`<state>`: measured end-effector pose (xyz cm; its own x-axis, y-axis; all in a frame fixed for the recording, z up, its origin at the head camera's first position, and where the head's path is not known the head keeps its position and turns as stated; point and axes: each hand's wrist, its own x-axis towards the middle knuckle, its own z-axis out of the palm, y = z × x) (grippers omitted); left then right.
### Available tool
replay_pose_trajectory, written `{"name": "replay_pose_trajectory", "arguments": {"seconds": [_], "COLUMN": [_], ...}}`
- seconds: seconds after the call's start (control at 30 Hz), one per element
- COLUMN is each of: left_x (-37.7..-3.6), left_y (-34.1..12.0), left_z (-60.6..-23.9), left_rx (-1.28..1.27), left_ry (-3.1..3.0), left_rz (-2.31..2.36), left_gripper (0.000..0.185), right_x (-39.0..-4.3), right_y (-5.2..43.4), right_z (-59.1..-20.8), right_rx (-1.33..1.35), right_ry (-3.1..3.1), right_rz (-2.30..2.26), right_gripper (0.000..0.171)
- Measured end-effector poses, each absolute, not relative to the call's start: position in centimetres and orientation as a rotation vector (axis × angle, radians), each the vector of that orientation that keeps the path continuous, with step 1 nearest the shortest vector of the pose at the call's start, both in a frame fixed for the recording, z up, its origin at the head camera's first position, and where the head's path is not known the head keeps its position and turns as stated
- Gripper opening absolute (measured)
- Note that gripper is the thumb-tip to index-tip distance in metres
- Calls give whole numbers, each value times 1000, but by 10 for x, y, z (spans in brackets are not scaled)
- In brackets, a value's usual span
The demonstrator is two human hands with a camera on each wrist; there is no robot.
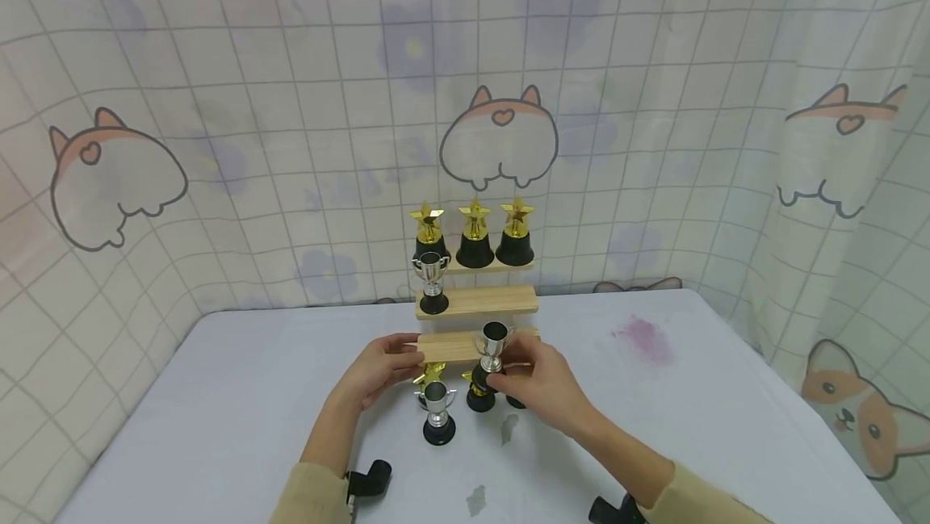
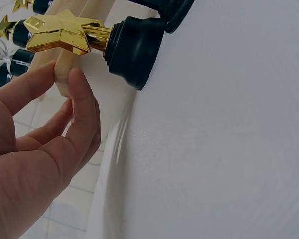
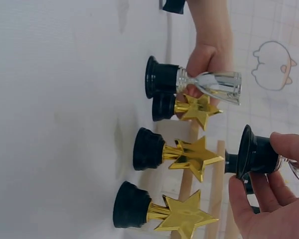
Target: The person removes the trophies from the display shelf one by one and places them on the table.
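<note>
A small silver trophy cup (image 1: 492,345) with a black base is held by my right hand (image 1: 543,383) in front of the lowest step of a wooden tiered stand (image 1: 450,346). In the right wrist view, the thumb and fingers grip its black base (image 3: 261,154). My left hand (image 1: 378,366) pinches the left end of that step between thumb and finger, as the left wrist view shows. Another silver trophy cup (image 1: 437,411) stands upright on the table. Behind it, several gold star trophies (image 3: 187,216) stand in a row before the stand, partly hidden in the head view.
Three gold star trophies (image 1: 475,237) stand on the top step. A silver trophy cup (image 1: 432,286) occupies the left end of the middle step. White cloth covers the table (image 1: 240,395), and a patterned curtain (image 1: 305,128) hangs behind.
</note>
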<state>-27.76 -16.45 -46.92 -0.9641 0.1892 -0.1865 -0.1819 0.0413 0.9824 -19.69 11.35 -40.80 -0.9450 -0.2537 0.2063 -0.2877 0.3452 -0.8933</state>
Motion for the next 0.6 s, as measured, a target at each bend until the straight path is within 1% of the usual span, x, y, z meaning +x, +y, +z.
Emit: {"name": "replay_pose_trajectory", "arguments": {"seconds": [0.6], "left_x": [-277], "left_y": [-163], "left_z": [-469], "left_rx": [1], "left_ry": [2070], "left_rz": [2010], "left_gripper": [52], "right_x": [-187], "right_y": [120], "right_z": [-432], "right_rx": [534], "right_ry": [-2572], "right_rz": [1800], "right_gripper": [24]}}
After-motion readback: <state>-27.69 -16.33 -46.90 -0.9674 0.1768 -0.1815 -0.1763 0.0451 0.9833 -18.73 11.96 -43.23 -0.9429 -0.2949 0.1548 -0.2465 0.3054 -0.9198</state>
